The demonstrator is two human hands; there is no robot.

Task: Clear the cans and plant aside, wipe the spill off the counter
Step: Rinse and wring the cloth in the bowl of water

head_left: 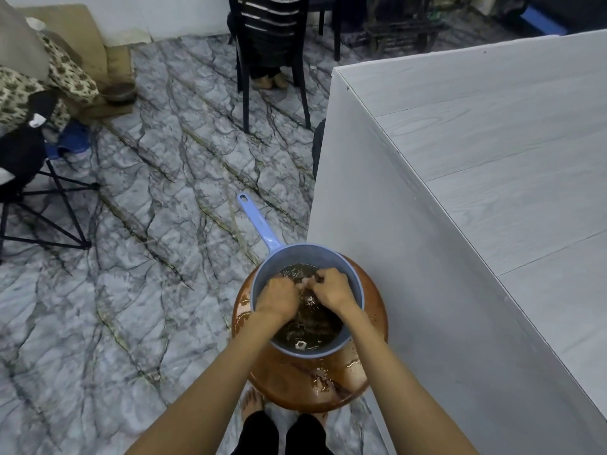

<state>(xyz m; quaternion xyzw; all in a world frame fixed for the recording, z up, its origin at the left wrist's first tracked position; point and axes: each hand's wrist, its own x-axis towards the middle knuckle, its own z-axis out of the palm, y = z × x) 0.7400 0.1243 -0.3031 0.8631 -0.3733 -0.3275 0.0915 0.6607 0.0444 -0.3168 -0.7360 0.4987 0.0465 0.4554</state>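
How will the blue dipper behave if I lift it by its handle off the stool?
Probably heavy: the blue dipper holds dark water, so lifting by the handle may tilt it and slosh. The brown stool looks wet on top, so a push would likely slide it. Wet plastic may slip in your grip.

Both bare forearms reach forward and down, converging until the 2 wrists are close together. The left hand (pixel 277 298) is knuckles-up, its fingers curled under and mostly hidden. The right hand (pixel 332 288) sits just beside it, slightly farther forward, fingers bent and pinching toward the left. Both hands grip a dark wet mass (pixel 310 315) between them.
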